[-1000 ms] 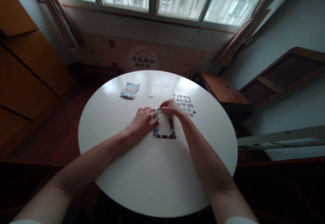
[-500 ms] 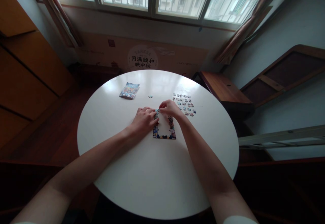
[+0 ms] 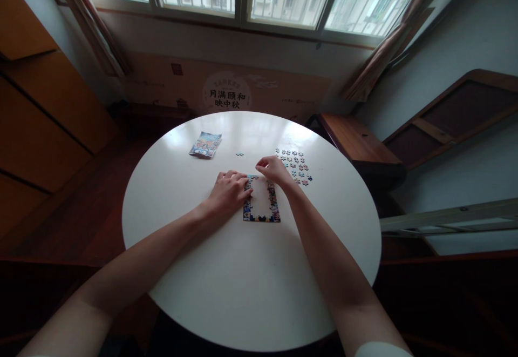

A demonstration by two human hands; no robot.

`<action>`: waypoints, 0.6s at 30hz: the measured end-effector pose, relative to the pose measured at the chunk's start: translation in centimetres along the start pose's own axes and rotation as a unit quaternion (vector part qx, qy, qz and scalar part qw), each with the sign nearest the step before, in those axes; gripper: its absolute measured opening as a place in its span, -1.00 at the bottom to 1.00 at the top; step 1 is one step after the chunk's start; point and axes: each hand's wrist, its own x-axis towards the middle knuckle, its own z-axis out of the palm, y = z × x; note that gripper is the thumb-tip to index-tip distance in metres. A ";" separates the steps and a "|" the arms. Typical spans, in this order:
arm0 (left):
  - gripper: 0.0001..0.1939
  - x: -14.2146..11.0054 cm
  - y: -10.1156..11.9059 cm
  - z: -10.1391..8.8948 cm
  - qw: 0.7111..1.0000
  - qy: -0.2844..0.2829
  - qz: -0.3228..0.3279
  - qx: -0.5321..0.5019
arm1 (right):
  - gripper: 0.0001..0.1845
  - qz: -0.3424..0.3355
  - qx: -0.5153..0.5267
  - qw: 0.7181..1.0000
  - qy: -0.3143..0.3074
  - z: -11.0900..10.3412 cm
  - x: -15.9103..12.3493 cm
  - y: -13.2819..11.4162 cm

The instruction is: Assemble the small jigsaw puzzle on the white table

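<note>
A partly assembled jigsaw puzzle [image 3: 274, 206] lies on the white round table, a rectangular border of dark, colourful pieces around a bare middle. My left hand [image 3: 230, 192] rests over its left edge, fingers spread and touching the upper left border. Just above the puzzle's top right corner is my right hand [image 3: 273, 169], its thumb and fingertips drawn together in a pinch. Whatever may be between those fingertips is too small to make out. Loose puzzle pieces [image 3: 301, 167] lie in rows to the right of this hand, some hidden behind it. One separate piece [image 3: 239, 154] lies beyond the puzzle.
A colourful printed packet [image 3: 205, 145] lies at the far left of the round table [image 3: 243, 292]. A wooden bench or stool [image 3: 356, 138] stands beyond the table's right edge. Orange cabinets [image 3: 40, 114] are on the left, and windows are ahead.
My right hand has lifted off the puzzle's top edge and moved slightly away and to the right, uncovering the top border. My left hand stays in place.
</note>
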 end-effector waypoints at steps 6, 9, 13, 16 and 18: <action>-0.69 0.0 0.0 0.3 1.000 0.014 -0.004 0.008 | -0.82 -0.002 0.006 1.000 0.020 0.1 0.2 0.4; -0.68 0.0 0.0 0.2 1.000 0.012 -0.006 0.017 | -0.82 -0.010 -0.003 1.000 0.015 0.3 0.1 0.5; -0.68 0.0 0.0 0.2 1.000 0.010 -0.003 0.017 | -0.80 -0.029 -0.021 0.999 0.011 0.7 0.1 0.2; -0.68 0.1 -0.1 0.2 1.000 0.023 -0.003 0.010 | -0.77 -0.049 -0.029 0.998 0.000 1.1 0.8 -0.1; -0.68 0.1 -0.2 0.2 1.000 0.025 -0.003 0.006 | -0.73 -0.060 -0.041 0.997 -0.008 1.5 1.9 -0.4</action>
